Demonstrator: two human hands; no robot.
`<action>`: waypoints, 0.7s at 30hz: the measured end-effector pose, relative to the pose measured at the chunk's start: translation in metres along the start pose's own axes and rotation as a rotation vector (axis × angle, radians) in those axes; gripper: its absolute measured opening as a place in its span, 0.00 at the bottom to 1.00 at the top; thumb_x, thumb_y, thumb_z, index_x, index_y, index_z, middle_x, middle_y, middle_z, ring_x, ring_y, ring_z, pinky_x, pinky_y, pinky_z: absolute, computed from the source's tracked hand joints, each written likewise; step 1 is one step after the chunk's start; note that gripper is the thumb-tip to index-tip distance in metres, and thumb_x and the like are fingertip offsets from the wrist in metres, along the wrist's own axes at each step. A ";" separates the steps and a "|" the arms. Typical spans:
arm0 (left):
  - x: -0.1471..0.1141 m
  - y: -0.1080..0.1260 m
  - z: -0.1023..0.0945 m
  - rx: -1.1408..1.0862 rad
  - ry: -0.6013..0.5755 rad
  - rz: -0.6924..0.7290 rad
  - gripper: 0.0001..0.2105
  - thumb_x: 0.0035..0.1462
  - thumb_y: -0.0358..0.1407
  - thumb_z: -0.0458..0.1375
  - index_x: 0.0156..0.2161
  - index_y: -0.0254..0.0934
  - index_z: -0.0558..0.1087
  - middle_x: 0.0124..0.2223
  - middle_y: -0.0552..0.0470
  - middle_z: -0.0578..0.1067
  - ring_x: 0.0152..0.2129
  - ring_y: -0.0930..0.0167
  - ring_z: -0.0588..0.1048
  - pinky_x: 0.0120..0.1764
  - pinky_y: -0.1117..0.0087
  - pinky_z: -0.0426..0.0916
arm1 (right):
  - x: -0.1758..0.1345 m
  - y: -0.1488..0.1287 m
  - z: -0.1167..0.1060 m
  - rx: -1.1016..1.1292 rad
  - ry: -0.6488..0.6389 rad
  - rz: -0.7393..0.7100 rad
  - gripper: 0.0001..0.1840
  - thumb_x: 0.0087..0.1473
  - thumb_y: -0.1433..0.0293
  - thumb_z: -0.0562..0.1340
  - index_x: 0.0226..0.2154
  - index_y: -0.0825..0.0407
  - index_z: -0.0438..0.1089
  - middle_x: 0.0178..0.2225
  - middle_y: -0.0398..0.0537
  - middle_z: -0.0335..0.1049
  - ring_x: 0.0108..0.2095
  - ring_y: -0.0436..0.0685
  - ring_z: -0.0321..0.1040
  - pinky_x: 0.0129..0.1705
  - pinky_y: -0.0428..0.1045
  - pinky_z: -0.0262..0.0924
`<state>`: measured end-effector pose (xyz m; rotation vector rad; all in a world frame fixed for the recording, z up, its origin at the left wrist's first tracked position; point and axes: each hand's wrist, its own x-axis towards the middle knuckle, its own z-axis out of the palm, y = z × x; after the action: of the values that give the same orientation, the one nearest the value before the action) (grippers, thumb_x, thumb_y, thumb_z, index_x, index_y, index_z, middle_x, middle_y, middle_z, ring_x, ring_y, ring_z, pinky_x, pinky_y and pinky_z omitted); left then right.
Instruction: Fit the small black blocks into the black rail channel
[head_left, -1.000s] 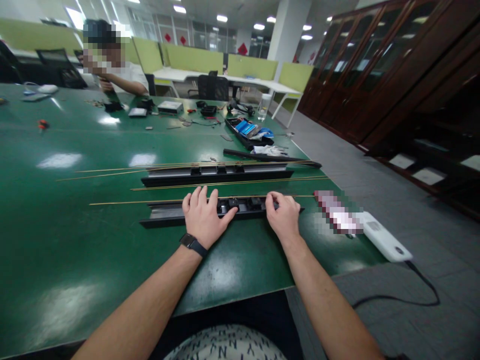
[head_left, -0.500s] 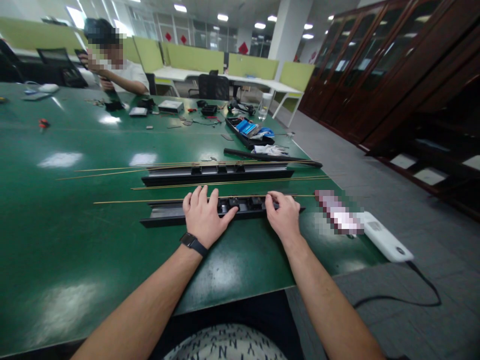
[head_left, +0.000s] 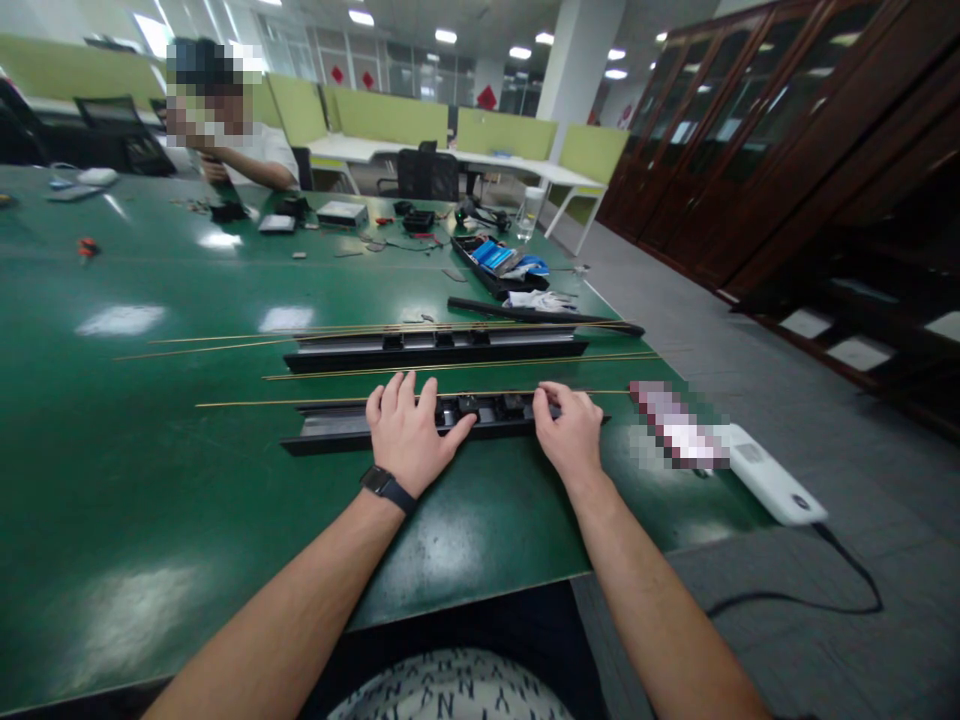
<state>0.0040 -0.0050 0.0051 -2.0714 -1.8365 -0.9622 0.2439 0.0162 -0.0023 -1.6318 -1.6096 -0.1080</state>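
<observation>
A black channel rail [head_left: 330, 432] with a silvery inner face lies lengthwise in front of me, with small black blocks [head_left: 467, 404] seated in it. My left hand [head_left: 409, 430], a dark watch on its wrist, rests across the rail with fingers spread and stretched over the far edge, thumb pointing right by a block. A thin brass-coloured rod [head_left: 262, 404] runs along the rail's far side, passing by the left fingers. Over the rail's right end, my right hand [head_left: 568, 425] is closed in a pinch at the rod; its fingertips partly hide the contact.
Behind lies a second rail [head_left: 360, 357] with several thin rods [head_left: 225, 338] on and near it. Farther back are a long black strip [head_left: 510, 308], white gloves [head_left: 540, 300] and a black tray [head_left: 480, 270]. A phone [head_left: 671, 420] and white device [head_left: 772, 475] sit right. A person [head_left: 255, 155] sits opposite.
The rod's left end has slid slightly to the right, and my right hand has shifted a little right with it. My left hand and the rail have stayed in place.
</observation>
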 end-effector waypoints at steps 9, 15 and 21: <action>0.000 0.000 -0.001 0.027 -0.020 0.003 0.34 0.62 0.60 0.58 0.60 0.33 0.75 0.65 0.29 0.72 0.67 0.47 0.64 0.67 0.43 0.53 | 0.000 0.001 0.001 -0.050 0.013 0.011 0.17 0.67 0.59 0.57 0.42 0.48 0.80 0.37 0.50 0.81 0.43 0.61 0.71 0.49 0.55 0.54; 0.000 0.000 -0.001 0.023 -0.008 0.000 0.33 0.62 0.60 0.58 0.60 0.35 0.75 0.65 0.31 0.72 0.67 0.48 0.64 0.67 0.43 0.54 | 0.001 0.002 0.000 -0.058 0.025 0.049 0.17 0.67 0.59 0.57 0.42 0.48 0.79 0.38 0.50 0.81 0.44 0.62 0.71 0.50 0.56 0.54; 0.000 0.001 -0.002 -0.007 -0.012 -0.008 0.33 0.62 0.60 0.58 0.61 0.36 0.75 0.65 0.31 0.72 0.67 0.47 0.64 0.68 0.42 0.53 | 0.000 0.000 0.000 -0.013 -0.018 0.017 0.19 0.66 0.57 0.57 0.47 0.47 0.79 0.39 0.50 0.81 0.44 0.62 0.71 0.52 0.56 0.54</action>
<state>0.0042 -0.0062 0.0067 -2.0806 -1.8509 -0.9608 0.2436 0.0157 -0.0020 -1.6606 -1.6113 -0.0948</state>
